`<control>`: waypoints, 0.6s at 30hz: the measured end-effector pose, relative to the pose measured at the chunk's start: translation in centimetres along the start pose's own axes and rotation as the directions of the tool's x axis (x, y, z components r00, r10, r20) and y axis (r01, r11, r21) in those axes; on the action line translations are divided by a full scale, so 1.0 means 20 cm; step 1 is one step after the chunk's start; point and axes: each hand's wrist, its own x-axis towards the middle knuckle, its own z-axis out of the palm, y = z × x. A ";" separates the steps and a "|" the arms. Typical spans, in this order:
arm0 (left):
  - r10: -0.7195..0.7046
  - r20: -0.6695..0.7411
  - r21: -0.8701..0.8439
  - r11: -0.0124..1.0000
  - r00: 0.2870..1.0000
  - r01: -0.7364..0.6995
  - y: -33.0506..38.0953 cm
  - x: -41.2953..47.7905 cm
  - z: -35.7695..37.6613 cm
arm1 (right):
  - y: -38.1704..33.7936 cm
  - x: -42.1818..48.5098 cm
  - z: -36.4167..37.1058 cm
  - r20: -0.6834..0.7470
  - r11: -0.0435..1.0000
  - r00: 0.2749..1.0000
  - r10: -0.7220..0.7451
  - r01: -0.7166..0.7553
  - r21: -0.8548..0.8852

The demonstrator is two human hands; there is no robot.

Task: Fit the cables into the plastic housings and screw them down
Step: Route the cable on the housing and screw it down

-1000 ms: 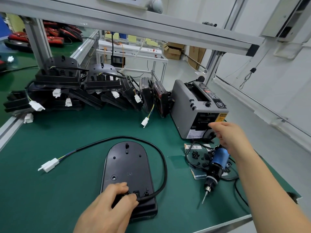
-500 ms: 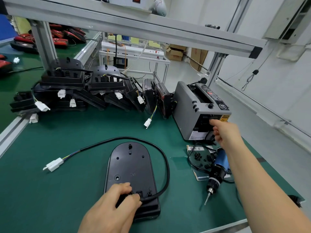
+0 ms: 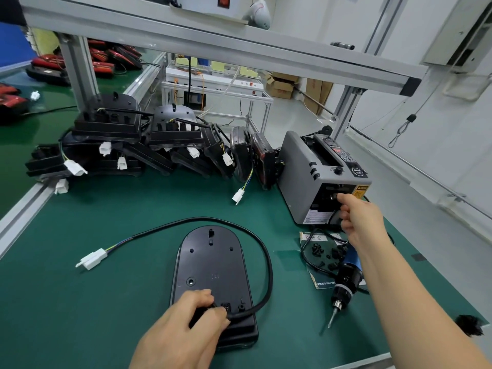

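A black oval plastic housing (image 3: 210, 262) lies flat on the green mat in front of me. A black cable (image 3: 267, 265) loops from its near end round the right side and over the top, ending in a white connector (image 3: 93, 259) on the left. My left hand (image 3: 181, 331) pinches the cable where it enters the housing's near end. My right hand (image 3: 362, 219) is stretched out to the mouth of the grey tape dispenser (image 3: 300, 177), fingertips at the outlet; any tape between them is hidden. A blue and black electric screwdriver (image 3: 346, 278) lies under my right forearm.
Small black screws (image 3: 322, 251) lie scattered on a card beside the screwdriver. A heap of finished black housings with white plugs (image 3: 119, 145) lines the back of the mat. An aluminium frame post (image 3: 77, 73) and rail (image 3: 24, 209) bound the left side.
My right hand has moved up and forward from above the screwdriver to the dispenser's outlet. My left hand has stayed on the cable at the housing.
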 end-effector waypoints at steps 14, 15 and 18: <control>-0.036 -0.159 -0.090 0.996 0.987 0.021 -0.10 0.07 -0.07 | 0.03 -0.59 0.23 0.702 0.924 0.710 0.048 0.235 -0.301; -0.076 -0.182 -0.106 0.993 0.980 0.057 -0.12 0.08 -0.07 | 0.05 -0.63 0.26 0.747 0.906 0.662 0.062 0.277 -0.321; -0.250 -0.247 -0.131 0.966 0.936 0.223 -0.20 0.11 -0.08 | 0.09 -0.71 0.36 0.834 0.873 0.544 0.090 0.360 -0.330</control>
